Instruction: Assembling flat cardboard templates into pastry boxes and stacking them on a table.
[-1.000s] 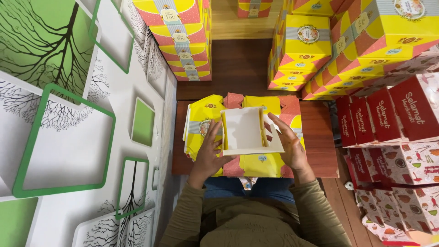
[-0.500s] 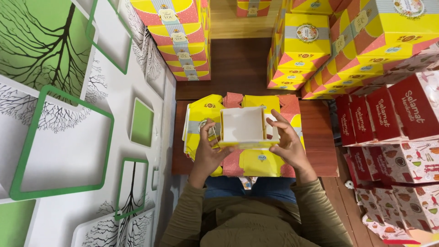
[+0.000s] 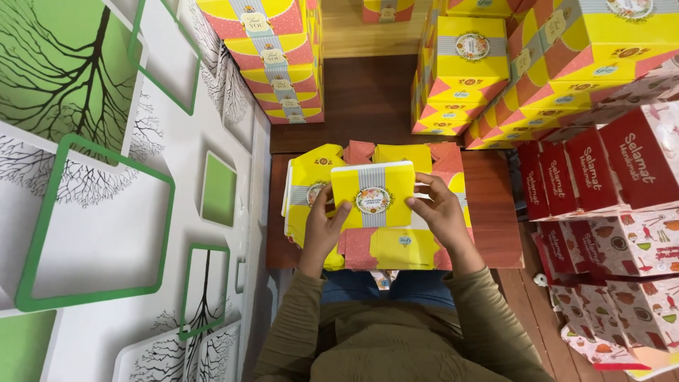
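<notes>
Yellow box held above flat cartons at desk centre, left hand and right hand clamped on its sides; stacked boxes beyond far edge.

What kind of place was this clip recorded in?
Probably a small packing or storage room for gift boxes. Both hands hold a yellow carton over unfolded flat cartons on a low wooden table, with stacks of finished yellow boxes and red boxes around.
</notes>
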